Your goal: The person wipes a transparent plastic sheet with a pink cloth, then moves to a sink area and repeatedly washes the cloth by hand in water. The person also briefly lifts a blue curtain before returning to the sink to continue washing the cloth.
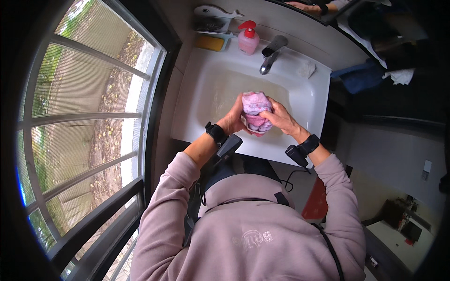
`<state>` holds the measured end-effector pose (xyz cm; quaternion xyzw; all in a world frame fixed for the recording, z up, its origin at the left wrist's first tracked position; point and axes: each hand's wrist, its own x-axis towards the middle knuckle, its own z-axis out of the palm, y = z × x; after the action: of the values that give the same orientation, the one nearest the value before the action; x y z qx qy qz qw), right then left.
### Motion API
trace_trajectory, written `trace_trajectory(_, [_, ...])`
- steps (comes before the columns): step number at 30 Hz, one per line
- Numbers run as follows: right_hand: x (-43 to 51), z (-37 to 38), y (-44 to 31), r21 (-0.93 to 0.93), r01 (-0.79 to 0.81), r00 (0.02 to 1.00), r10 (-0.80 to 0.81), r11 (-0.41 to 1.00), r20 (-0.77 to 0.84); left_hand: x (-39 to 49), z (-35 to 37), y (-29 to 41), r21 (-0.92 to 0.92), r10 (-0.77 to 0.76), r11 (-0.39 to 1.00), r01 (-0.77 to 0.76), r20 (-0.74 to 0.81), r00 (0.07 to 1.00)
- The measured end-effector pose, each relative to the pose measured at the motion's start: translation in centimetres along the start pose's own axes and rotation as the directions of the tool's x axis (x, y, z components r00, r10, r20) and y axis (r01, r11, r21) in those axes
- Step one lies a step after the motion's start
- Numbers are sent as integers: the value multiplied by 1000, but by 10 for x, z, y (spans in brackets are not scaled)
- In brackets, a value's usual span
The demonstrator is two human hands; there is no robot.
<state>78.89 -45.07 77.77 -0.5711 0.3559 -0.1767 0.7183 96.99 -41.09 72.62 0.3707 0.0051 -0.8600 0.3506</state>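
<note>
A bunched pink and lilac patterned cloth (257, 109) is held between both hands above the front part of a white washbasin (182, 119). My left hand (233, 116) wraps the cloth from its left side, with some fingers hidden beneath it. From the right, my right hand (281, 117) grips it, the thumb pressed on the folds. Cloudy water (225, 87) stands in the basin. Behind the hands is a chrome faucet (270, 63); no stream from its spout can be made out.
Along the basin's back stand a pink pump bottle (248, 44) with a red top and a holder with a yellow sponge (210, 43). A crumpled whitish item (307, 70) lies at the back right corner. A barred window (88, 116) is at left, a blue cloth (362, 78) at right.
</note>
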Motion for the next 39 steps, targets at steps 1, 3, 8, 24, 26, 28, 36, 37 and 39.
trace_trajectory(1, [-1,8,-6,-130,44,997,-52,991,-63,4,5,-2,-45,44,998,-41,51,998])
trace_trajectory(3, [-1,19,-8,-349,230,956,-278,909,-94,8,13,-8,-154,156,979,-132,153,976])
trace_trajectory(8, [4,21,13,-639,176,902,-383,749,-201,2,32,-17,-136,246,966,-221,209,947])
trace_trajectory(24, [3,-35,65,-771,-367,909,26,521,-416,7,-5,-19,935,753,320,-153,-152,640])
trace_trajectory(26, [2,-41,71,-719,-374,909,78,586,-409,3,-9,-14,916,751,354,-187,-159,640])
trace_trajectory(28, [0,-50,76,-791,-293,951,78,536,-299,0,-13,-13,891,751,385,-239,-151,643])
trace_trajectory(36, [22,-74,91,-918,-276,945,253,286,-206,-20,-41,-16,971,605,189,148,-233,761])
trace_trajectory(37, [30,-69,98,-913,-279,953,207,297,-223,-24,-45,-16,978,613,162,132,-205,763])
trace_trajectory(39, [45,-57,118,-905,-305,952,136,298,-276,-30,-50,-17,985,626,116,129,-173,761])
